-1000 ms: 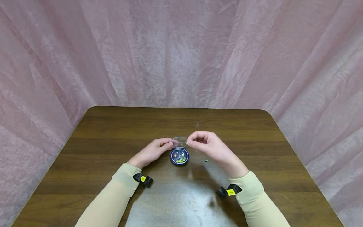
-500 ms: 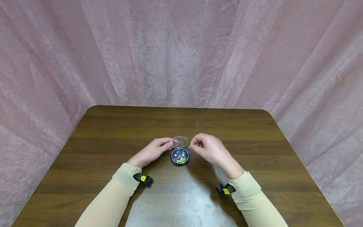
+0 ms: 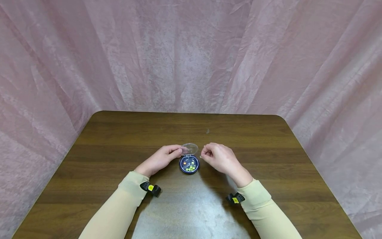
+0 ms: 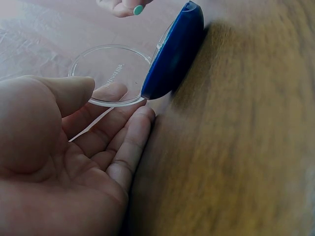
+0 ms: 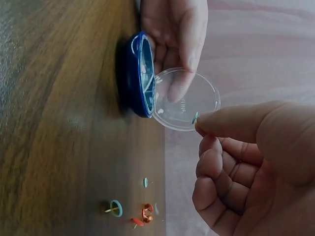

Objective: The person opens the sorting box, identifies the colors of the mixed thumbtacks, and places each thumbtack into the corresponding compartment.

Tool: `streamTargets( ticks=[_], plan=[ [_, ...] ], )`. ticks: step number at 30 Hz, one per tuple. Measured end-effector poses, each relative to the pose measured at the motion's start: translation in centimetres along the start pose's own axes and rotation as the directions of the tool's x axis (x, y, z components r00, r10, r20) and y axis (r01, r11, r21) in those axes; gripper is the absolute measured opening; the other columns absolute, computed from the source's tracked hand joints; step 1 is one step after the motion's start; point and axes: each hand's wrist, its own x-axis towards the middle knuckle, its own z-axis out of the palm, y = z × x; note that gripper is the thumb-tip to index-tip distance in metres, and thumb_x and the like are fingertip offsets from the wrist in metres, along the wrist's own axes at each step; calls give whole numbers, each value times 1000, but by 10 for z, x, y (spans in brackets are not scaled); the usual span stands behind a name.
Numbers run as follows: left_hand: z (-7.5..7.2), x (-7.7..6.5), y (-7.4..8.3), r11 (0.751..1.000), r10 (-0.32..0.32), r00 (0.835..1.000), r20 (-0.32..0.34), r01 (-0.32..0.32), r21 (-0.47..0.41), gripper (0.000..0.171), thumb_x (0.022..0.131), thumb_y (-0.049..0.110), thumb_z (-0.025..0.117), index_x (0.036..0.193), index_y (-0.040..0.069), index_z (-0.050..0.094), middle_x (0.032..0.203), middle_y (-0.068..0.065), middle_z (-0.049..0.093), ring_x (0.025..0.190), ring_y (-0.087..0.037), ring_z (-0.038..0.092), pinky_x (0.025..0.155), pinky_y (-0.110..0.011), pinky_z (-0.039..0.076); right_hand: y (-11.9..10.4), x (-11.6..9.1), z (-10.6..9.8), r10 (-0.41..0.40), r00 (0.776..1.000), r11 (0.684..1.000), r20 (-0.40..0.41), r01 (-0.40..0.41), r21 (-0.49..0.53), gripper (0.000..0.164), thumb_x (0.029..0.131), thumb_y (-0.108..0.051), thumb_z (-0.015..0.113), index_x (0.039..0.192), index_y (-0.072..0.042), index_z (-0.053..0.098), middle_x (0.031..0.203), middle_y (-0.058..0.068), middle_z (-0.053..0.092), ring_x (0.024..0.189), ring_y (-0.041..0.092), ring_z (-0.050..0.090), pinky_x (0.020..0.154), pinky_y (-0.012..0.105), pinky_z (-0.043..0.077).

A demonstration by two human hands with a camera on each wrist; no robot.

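Note:
A small round blue case [image 3: 189,172] stands on the table with its clear lid [image 3: 191,148] raised. Its divided inside holds several yellow-green thumbtacks [image 3: 190,169] and an orange one. From the left, my left hand [image 3: 159,160] pinches the lid's edge, thumb on one face and fingers behind the other. My right hand [image 3: 222,159] is just right of the lid, apart from it. Between its thumb and forefinger it pinches a green thumbtack [image 5: 195,118], whose round head [image 4: 138,10] shows in the left wrist view.
In the right wrist view, loose thumbtacks lie on the table: a teal one [image 5: 115,208], a smaller teal one [image 5: 145,182] and red or copper ones [image 5: 138,222]. The right hand hides them in the head view. A pink curtain [image 3: 191,56] hangs behind the table [image 3: 134,129].
My right hand has drawn back from the lid, a little to the right and nearer, and now covers the small green tack on the table. The left hand and case have stayed put.

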Motion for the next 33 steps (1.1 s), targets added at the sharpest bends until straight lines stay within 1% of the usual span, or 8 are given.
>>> streamTargets(
  ticks=[7, 10, 16, 19, 23, 28, 30, 33],
  plan=[
    [-1, 0, 0, 1000, 7, 1000, -1, -7, -13, 34, 105, 34, 50, 132, 19, 65, 132, 2, 64, 125, -13, 56, 104, -30, 43, -3, 1, 9, -14, 1000, 1000, 12, 13, 24, 10, 87, -24, 69, 80, -30, 65, 73, -16, 54, 68, 5, 52, 61, 26, 43],
    [-1, 0, 0, 1000, 10, 1000, 2, -10, -19, 34, 105, 34, 50, 132, 19, 65, 132, 1, 64, 126, -14, 56, 104, -30, 42, -4, 1, 15, -46, 999, 999, -2, 46, -11, 10, 87, -25, 71, 80, -30, 66, 72, -18, 52, 67, 2, 52, 59, 25, 43],
    [-1, 0, 0, 1000, 0, 1000, 1, 0, 1, 37, 106, 34, 49, 134, 16, 64, 133, 2, 63, 126, -14, 55, 104, -30, 43, -7, 0, 29, -121, 988, 987, -92, 110, -116, 9, 83, -21, 73, 79, -28, 68, 72, -17, 52, 66, 1, 51, 57, 25, 44],
    [-1, -1, 1, 1000, -11, 1000, -4, 11, 7, 38, 106, 32, 49, 135, 14, 63, 133, 2, 63, 125, -14, 56, 103, -30, 43, -7, 0, 34, -149, 983, 978, -106, 130, -164, 12, 82, -19, 72, 77, -28, 67, 73, -17, 50, 63, 1, 50, 55, 25, 44],
    [0, 0, 2, 1000, -8, 1000, -2, 8, -10, 38, 106, 30, 48, 135, 11, 63, 132, 0, 64, 124, -14, 57, 103, -29, 43, -7, -1, 38, -165, 980, 970, -108, 142, -196, 16, 80, -17, 72, 75, -30, 64, 72, -18, 47, 61, 2, 48, 54, 25, 42],
    [0, 1, 1, 1000, 1, 1000, -5, -1, -13, 38, 106, 30, 49, 135, 9, 63, 131, -1, 64, 124, -14, 57, 103, -28, 43, -6, -1, 34, -186, 978, 966, -95, 164, -201, 13, 82, -18, 71, 77, -30, 68, 73, -19, 49, 62, 1, 49, 54, 24, 42],
    [0, 1, 1, 1000, 2, 1000, -8, -2, -7, 38, 106, 31, 49, 135, 11, 63, 131, -1, 64, 124, -14, 57, 103, -29, 43, -4, -1, 27, -180, 979, 969, -96, 159, -191, 12, 83, -18, 70, 79, -29, 70, 73, -18, 50, 63, 1, 50, 54, 25, 43],
    [0, 0, 1, 1000, -5, 1000, -13, 5, 7, 37, 105, 34, 50, 134, 15, 65, 131, 2, 64, 124, -14, 56, 104, -31, 43, 1, -3, 13, -145, 983, 976, -111, 124, -178, 10, 85, -19, 70, 81, -29, 72, 75, -17, 52, 65, 2, 50, 56, 26, 44]
  ],
)
